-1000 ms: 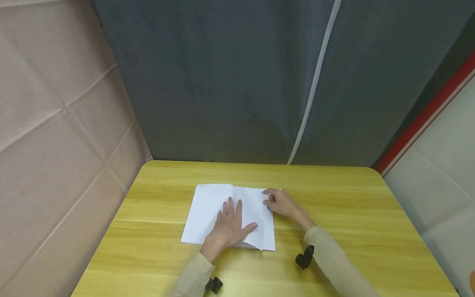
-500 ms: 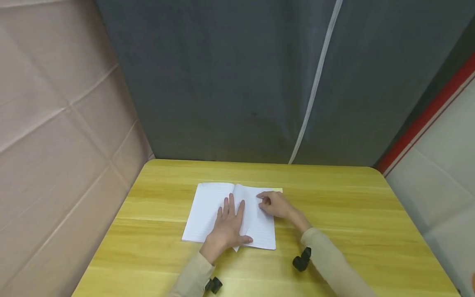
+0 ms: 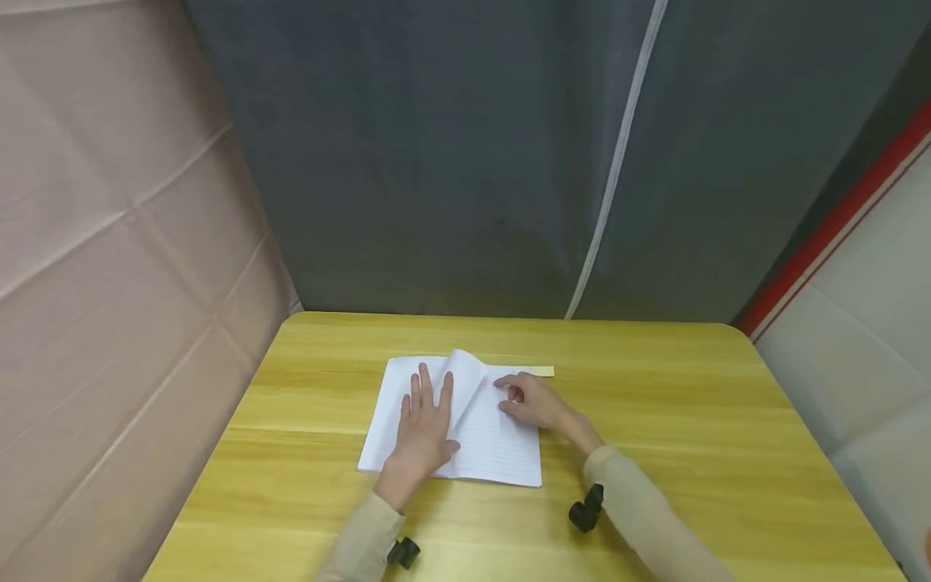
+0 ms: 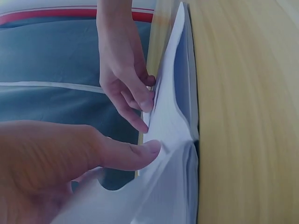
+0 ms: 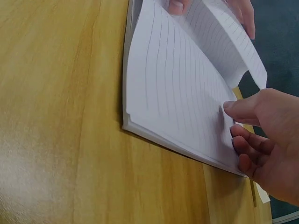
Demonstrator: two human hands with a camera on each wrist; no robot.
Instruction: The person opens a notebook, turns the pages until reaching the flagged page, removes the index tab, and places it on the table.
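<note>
1. Nearest me in the head view are two beige sleeves (image 3: 640,517), each with a small black wrist mount beside it, over the near part of the yellow wooden table (image 3: 727,420).
2. My left hand (image 3: 420,428) lies flat on the left page of the open white lined notebook (image 3: 494,453), fingers straight and spread. In the left wrist view the thumb presses against a lifted sheet (image 4: 173,121) — it is not curled round it.
3. My right hand (image 3: 531,400) rests on the right page near its far edge, fingers bent. The right wrist view shows the fingertips (image 5: 233,108) touching the paper's edge; I cannot tell whether they pinch it.
4. The notebook sits on the table's middle, slightly left, one sheet arched up at the spine between my hands.
5. Just past the right hand, a pale yellow strip (image 3: 541,371) shows at the notebook's far corner.
6. Farthest — a grey fabric backdrop (image 3: 465,162) with a white seam.
</note>
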